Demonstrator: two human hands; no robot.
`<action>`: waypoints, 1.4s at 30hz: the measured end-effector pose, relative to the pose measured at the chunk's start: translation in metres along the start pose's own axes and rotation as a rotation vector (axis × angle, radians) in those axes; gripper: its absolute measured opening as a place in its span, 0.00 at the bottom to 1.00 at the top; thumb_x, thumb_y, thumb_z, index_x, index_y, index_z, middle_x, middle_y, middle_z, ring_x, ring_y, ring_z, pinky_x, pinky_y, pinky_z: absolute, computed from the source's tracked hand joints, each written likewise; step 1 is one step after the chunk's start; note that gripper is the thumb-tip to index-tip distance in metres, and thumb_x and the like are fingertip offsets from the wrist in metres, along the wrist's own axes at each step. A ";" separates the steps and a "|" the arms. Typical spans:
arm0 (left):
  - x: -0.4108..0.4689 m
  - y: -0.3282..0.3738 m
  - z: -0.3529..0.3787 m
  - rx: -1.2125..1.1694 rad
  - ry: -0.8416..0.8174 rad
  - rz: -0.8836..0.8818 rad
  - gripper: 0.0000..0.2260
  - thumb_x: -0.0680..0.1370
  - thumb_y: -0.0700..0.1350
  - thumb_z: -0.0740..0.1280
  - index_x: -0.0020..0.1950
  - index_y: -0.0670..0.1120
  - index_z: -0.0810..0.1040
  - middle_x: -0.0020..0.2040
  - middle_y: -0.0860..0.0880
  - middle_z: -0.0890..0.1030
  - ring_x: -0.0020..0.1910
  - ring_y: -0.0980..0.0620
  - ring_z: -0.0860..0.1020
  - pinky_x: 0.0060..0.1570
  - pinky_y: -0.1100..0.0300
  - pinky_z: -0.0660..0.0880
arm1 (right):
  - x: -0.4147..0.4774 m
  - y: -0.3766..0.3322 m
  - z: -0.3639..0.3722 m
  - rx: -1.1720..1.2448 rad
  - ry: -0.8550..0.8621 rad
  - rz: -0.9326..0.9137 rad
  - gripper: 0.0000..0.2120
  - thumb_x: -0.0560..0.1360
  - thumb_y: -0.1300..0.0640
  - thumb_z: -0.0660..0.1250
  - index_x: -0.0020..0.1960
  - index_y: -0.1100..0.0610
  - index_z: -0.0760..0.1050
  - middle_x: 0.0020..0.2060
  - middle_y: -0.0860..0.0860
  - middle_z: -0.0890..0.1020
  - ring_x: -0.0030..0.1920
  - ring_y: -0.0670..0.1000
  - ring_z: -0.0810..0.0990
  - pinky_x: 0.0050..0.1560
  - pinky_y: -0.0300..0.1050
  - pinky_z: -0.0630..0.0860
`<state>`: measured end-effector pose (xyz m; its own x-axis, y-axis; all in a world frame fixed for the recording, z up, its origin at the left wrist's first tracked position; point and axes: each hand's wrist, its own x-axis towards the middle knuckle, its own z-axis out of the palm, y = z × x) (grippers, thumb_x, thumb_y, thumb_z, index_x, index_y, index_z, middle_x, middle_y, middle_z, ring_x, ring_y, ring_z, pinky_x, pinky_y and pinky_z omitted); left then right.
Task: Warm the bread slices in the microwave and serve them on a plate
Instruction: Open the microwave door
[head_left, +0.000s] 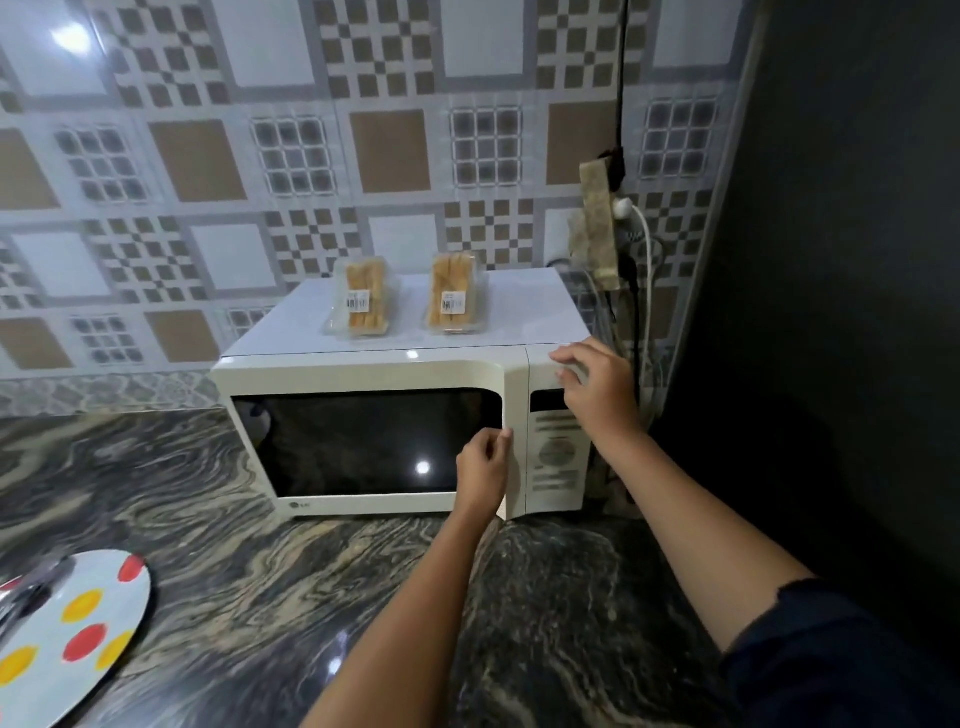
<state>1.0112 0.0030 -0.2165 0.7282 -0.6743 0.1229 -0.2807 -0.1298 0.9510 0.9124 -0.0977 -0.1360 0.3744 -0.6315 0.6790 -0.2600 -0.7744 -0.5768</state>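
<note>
A cream microwave (363, 371) stands on the dark marbled counter (218, 530), its door shut or barely ajar. On its top lie two clear packs of bread slices, the left pack (362, 304) and the right pack (456, 299). My left hand (483, 470) grips the right edge of the microwave door with curled fingers. My right hand (597, 384) rests on the top right corner of the microwave, above the control panel (557, 457), its fingers bent over the corner. A white plate with red and yellow dots (78, 629) lies at the lower left.
A tiled wall rises behind the microwave. A socket strip with plugs and cables (613, 228) hangs at its right rear. A dark wall or panel (831, 260) closes the right side. A shiny metal object (31, 587) overlaps the plate's left part.
</note>
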 end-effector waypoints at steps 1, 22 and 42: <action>0.001 0.001 -0.002 0.018 -0.016 0.003 0.11 0.79 0.48 0.62 0.40 0.46 0.75 0.33 0.50 0.75 0.36 0.50 0.73 0.40 0.49 0.75 | 0.000 0.001 0.001 0.003 0.004 -0.006 0.08 0.69 0.72 0.67 0.47 0.65 0.81 0.44 0.58 0.81 0.48 0.55 0.79 0.50 0.34 0.70; 0.002 0.004 0.000 0.038 -0.028 -0.008 0.11 0.81 0.46 0.59 0.43 0.43 0.74 0.33 0.48 0.75 0.37 0.48 0.73 0.40 0.53 0.73 | 0.004 -0.004 0.001 -0.017 -0.039 0.047 0.10 0.68 0.77 0.64 0.44 0.68 0.79 0.45 0.60 0.78 0.49 0.56 0.77 0.45 0.31 0.72; -0.084 -0.009 -0.066 0.105 -0.266 0.160 0.16 0.80 0.47 0.62 0.35 0.42 0.66 0.30 0.48 0.66 0.30 0.55 0.65 0.31 0.63 0.63 | -0.041 -0.062 -0.004 -0.037 -0.270 0.353 0.17 0.80 0.53 0.59 0.64 0.60 0.73 0.68 0.55 0.70 0.69 0.54 0.67 0.64 0.43 0.63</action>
<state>0.9936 0.1088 -0.2162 0.4842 -0.8569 0.1768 -0.4517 -0.0717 0.8893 0.9097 -0.0240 -0.1263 0.4745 -0.8285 0.2974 -0.4433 -0.5168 -0.7324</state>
